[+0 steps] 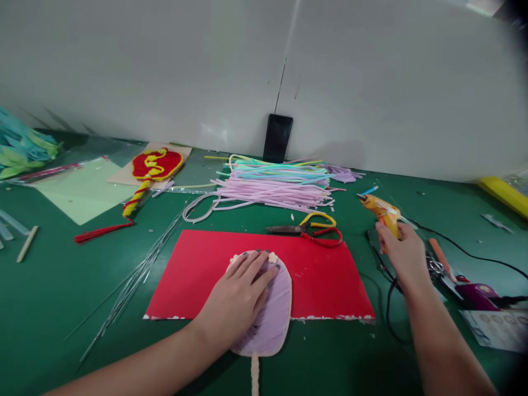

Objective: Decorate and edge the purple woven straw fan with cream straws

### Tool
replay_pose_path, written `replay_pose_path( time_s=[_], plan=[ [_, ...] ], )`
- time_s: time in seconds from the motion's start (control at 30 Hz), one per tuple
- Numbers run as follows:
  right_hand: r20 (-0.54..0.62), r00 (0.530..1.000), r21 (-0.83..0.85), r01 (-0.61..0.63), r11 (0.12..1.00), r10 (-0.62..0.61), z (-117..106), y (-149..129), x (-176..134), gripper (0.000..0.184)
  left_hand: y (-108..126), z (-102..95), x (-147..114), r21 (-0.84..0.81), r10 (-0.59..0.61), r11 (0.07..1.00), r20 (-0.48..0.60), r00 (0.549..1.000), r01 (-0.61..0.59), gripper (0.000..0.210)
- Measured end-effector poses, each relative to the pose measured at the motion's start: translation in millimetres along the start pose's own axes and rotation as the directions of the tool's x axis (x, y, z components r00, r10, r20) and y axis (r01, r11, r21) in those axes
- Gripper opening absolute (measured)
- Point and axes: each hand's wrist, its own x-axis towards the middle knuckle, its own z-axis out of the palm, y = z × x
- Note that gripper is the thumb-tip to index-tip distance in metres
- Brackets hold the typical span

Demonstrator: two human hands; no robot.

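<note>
My left hand (pixel 243 294) lies flat with fingers stretched over a lilac fan (pixel 277 316), covering much of its upper left. The fan has a pale edge, small cream flowers (pixel 273 257) at the top and a twisted cream handle (pixel 254 374) pointing toward me. It rests partly on a red sheet (pixel 325 280) with a chipped white front edge. At the right, my right hand (pixel 406 253) is wrapped round a yellow glue gun (pixel 381 210), whose nozzle points up and left. Scissors (pixel 317 228) with yellow and red handles lie at the red sheet's far edge.
Pipe cleaners (pixel 272 184) are piled at the back, before a phone (pixel 278 137) leaning on the wall. A red and yellow fan (pixel 157 165) with a tassel lies back left; thin wires (pixel 142 269) lie nearer. A black cable (pixel 466 245) crosses the right side, near a purple object (pixel 478 295).
</note>
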Motion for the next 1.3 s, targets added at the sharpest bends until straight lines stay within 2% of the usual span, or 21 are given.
replay_pose_path(
  time_s=[0.07,0.2,0.3,0.47,0.73,0.93,1.07,1.17,1.3],
  plan=[
    [0.090,0.996,-0.001,-0.011,1.000,0.011,-0.1,-18.8,-20.3,0.038,-0.4,0.1,-0.6,0.009,-0.007,1.000,0.004,1.000,0.007,0.035],
    [0.225,0.956,-0.057,0.207,0.977,-0.189,11.6,-53.3,-61.1,0.040,-0.8,-0.3,-1.9,0.042,0.006,0.999,-0.003,1.000,-0.006,0.035],
    [0.261,0.925,-0.126,0.318,0.940,-0.278,23.9,-62.2,-76.5,0.046,-1.0,-0.2,-2.2,0.065,0.033,0.997,-0.026,0.999,-0.032,0.035],
    [0.323,0.878,-0.150,0.415,0.897,-0.353,32.7,-48.3,-77.1,0.040,-1.3,0.9,-1.5,0.080,0.048,0.996,-0.040,0.998,-0.045,0.035],
    [0.371,0.889,-0.134,0.337,0.932,-0.268,34.4,-33.2,-75.6,0.045,-2.3,0.4,1.3,0.108,0.070,0.992,-0.012,0.997,-0.069,0.038],
    [0.328,0.865,-0.128,0.439,0.889,-0.380,42.1,-27.1,-77.3,0.043,-2.3,2.6,1.7,0.147,0.084,0.986,-0.006,0.996,-0.083,0.040],
    [0.330,0.867,-0.085,0.422,0.903,-0.374,40.1,-27.1,-75.2,0.038,-1.9,4.1,1.0,0.169,0.079,0.983,-0.009,0.997,-0.076,0.042],
    [0.287,0.873,-0.098,0.437,0.894,-0.395,39.6,-26.8,-74.3,0.037,-2.7,5.0,0.1,0.156,0.070,0.985,-0.012,0.997,-0.067,0.042],
    [0.277,0.842,-0.115,0.507,0.854,-0.462,42.2,-25.7,-76.6,0.037,-4.6,6.2,-1.5,0.147,0.042,0.988,0.010,0.999,-0.043,0.045]
  ],
)
